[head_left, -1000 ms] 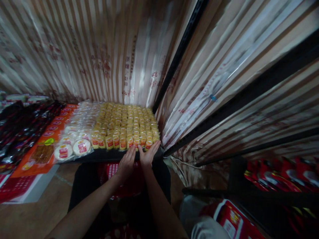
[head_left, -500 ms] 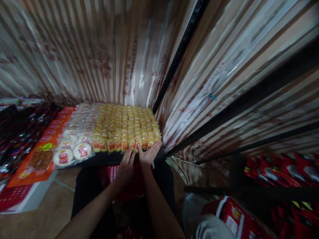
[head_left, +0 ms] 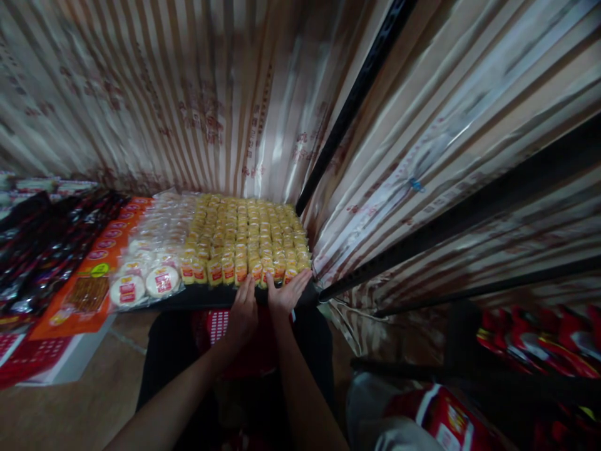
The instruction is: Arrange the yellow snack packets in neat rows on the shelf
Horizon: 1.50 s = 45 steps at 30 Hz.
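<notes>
Item one: we record the left hand (head_left: 243, 308), back uppermost, its fingers held together and laid out flat, the tips touching the front row of the yellow packets (head_left: 248, 238); it closes on nothing

Item two: we record the right hand (head_left: 287, 293) just beside it, fingers spread apart and flat against the right end of the same front row, the thumb almost meeting the left hand; nothing is clasped here either

Item three: the yellow packets, each with a red label, stand in tight rows filling the right part of a dark shelf (head_left: 197, 299), reaching back to the striped sheet (head_left: 188, 94) that hangs behind

Item four: to their left on the same shelf we list the round white cakes (head_left: 145, 283) in clear wrappers, touching the yellow rows

Item five: further left, orange packets (head_left: 89, 291), then dark glossy packets (head_left: 42, 244)

Item six: a black rail (head_left: 357, 103) rises slantwise from the shelf's right back corner

Item seven: below the hands, between the forearms, we see a red basket (head_left: 218, 326)

Item eight: at lower right, red packets (head_left: 539, 341) on a dim rack, blurred

Item nine: a brown floor (head_left: 70, 407) at lower left
</notes>
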Available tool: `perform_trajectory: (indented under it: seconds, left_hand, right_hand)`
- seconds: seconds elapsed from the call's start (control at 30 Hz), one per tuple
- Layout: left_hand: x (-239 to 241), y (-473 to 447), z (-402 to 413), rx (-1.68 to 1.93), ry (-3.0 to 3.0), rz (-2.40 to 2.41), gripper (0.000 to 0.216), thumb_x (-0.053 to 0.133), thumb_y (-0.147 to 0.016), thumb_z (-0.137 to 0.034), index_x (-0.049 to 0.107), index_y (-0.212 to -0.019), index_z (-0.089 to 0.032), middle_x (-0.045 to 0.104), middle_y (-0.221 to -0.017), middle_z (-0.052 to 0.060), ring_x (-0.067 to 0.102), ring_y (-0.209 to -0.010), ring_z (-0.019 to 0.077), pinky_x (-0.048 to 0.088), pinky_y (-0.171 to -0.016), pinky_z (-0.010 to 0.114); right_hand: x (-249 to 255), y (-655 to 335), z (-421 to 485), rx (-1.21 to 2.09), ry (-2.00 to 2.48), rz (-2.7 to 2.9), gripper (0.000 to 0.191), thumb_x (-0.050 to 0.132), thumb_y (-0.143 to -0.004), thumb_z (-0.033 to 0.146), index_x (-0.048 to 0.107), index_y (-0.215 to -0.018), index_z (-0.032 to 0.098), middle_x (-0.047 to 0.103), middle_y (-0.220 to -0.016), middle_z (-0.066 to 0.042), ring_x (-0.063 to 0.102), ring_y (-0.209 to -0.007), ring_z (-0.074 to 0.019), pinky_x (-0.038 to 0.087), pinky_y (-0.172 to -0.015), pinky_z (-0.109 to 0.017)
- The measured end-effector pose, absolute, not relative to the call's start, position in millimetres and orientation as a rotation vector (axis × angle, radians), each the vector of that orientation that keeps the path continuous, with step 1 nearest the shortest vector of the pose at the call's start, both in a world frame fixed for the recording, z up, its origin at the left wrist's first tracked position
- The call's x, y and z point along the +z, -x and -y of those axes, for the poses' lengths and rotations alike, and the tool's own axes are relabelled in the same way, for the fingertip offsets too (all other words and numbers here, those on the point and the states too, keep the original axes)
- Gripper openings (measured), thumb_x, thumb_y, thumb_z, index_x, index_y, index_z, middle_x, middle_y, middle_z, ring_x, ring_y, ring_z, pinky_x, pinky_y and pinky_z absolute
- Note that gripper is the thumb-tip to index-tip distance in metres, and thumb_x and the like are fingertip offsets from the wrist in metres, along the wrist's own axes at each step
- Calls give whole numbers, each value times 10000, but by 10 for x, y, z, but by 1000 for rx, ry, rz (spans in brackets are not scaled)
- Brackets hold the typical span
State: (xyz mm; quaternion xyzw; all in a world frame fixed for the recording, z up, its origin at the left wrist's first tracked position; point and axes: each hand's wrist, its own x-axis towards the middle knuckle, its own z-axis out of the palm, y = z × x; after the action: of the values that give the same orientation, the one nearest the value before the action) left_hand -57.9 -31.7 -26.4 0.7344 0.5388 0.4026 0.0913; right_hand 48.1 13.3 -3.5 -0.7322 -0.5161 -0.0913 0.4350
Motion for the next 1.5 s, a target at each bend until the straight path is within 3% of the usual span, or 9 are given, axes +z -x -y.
perform_trajectory:
  seconds: [0.37,0.6,0.9,1.13,1.5]
  left_hand:
    - [-103,602,350,1223,-2149,-1650,488,298,-879,-104,339,-1364,-80,402,-1383,200,341,-1325,269,349,-1051,515]
    - [-25,576,409,1235,-2225,-1573,409,321,-869,-86,463,-1253,-101,474,-1286,182,417,-1250,257,386,-1024,497]
    - [-42,558,427,1175,-2253,-1459,405,323,-864,-71,492,-1230,-113,509,-1257,164,450,-1222,242,431,-999,455]
    - [-111,575,368,1179,-2232,-1395,417,296,-874,-82,482,-1246,-108,520,-1291,159,463,-1236,215,431,-1020,424]
    - [-188,566,283,1106,-2210,-1357,468,278,-849,-46,475,-1270,-95,483,-1347,159,424,-1283,204,421,-1042,414]
  right_hand:
    - [-27,-516,-123,-207,1801,1287,1047,424,-776,702,181,-1382,-117,211,-1425,-349,155,-1368,-369,237,-1064,-570]
    - [-49,-544,-107,-212,1737,1265,951,461,-798,642,191,-1400,-42,210,-1433,-318,162,-1361,-365,254,-1041,-579]
    - [83,-599,-124,-20,1684,1015,574,242,-927,426,336,-1333,32,306,-1406,-256,261,-1334,-271,249,-1069,-500]
    - [221,-669,-328,15,1733,922,595,131,-931,376,245,-1373,-6,291,-1425,-262,267,-1344,-267,257,-1072,-498]
    - [182,-665,-532,-59,1845,869,629,146,-932,397,235,-1401,-13,257,-1449,-264,217,-1369,-298,241,-1068,-538]
